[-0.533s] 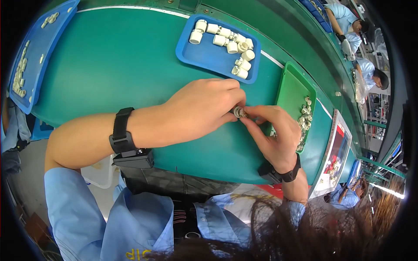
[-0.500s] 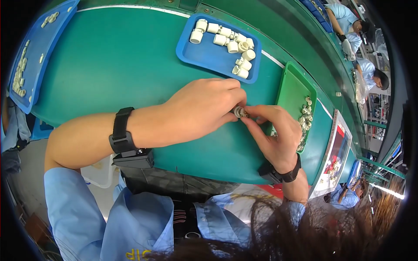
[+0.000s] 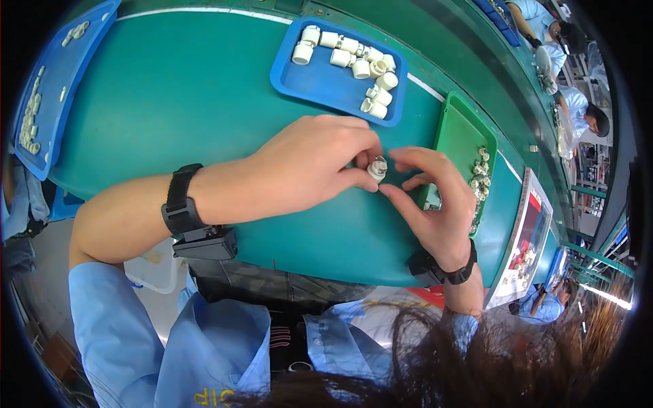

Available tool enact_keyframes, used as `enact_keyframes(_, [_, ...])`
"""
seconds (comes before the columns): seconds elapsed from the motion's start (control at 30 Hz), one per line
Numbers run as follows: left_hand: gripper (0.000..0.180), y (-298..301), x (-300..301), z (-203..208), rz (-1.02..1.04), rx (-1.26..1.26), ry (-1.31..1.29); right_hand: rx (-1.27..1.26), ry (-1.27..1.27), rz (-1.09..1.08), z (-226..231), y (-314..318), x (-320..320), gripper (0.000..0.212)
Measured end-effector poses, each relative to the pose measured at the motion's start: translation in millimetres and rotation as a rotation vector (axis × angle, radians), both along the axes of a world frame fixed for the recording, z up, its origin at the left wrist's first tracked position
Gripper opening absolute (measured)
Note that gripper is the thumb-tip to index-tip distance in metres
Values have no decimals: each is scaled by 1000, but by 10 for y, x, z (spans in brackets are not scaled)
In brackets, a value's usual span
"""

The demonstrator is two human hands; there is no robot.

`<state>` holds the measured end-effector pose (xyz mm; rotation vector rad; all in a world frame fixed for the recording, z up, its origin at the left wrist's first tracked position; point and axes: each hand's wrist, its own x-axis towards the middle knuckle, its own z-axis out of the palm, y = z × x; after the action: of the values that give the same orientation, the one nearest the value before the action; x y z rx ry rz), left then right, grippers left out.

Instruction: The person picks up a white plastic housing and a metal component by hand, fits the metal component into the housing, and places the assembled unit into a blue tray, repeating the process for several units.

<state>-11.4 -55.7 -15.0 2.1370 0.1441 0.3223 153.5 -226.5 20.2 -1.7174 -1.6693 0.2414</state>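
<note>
Between the thumb and fingers of my left hand (image 3: 320,153) is a small white cylindrical fitting (image 3: 377,170) with metal bits at its top, held just above the green table. My right hand (image 3: 439,200) is right beside it with its fingers spread, its thumb tip close to the fitting's lower side. Whether that thumb touches it I cannot tell. Beyond my hands, a blue tray (image 3: 316,80) carries several white cylindrical caps (image 3: 360,68). A green tray (image 3: 462,126), partly covered by my right hand, contains several small metal-and-white parts (image 3: 480,180).
Another blue tray (image 3: 76,64) with small white pieces (image 3: 31,119) lies at the far left. On the right edge sits a white-bordered panel (image 3: 507,272) with red areas and parts. Co-workers in blue (image 3: 575,109) are at the far right. A raised green ledge (image 3: 435,41) runs behind the trays.
My right fingers have come off the fitting and spread apart. The fitting now shows more upright in my left hand. The trays appear shifted slightly in view.
</note>
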Motion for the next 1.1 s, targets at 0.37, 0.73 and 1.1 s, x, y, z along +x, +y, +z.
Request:
enact_keyframes(0.37, [32,1,3,168,-183,-365,182,86,-265,140,117,-92,31,49])
enact_keyframes(0.73, [31,-22,-19,188,-191,-521,272,77,-184,84,76,-186,-49,39])
enact_keyframes(1.1, [26,-110,-64,174,-223,-514,310,133,-208,64,74,-132,-8,49])
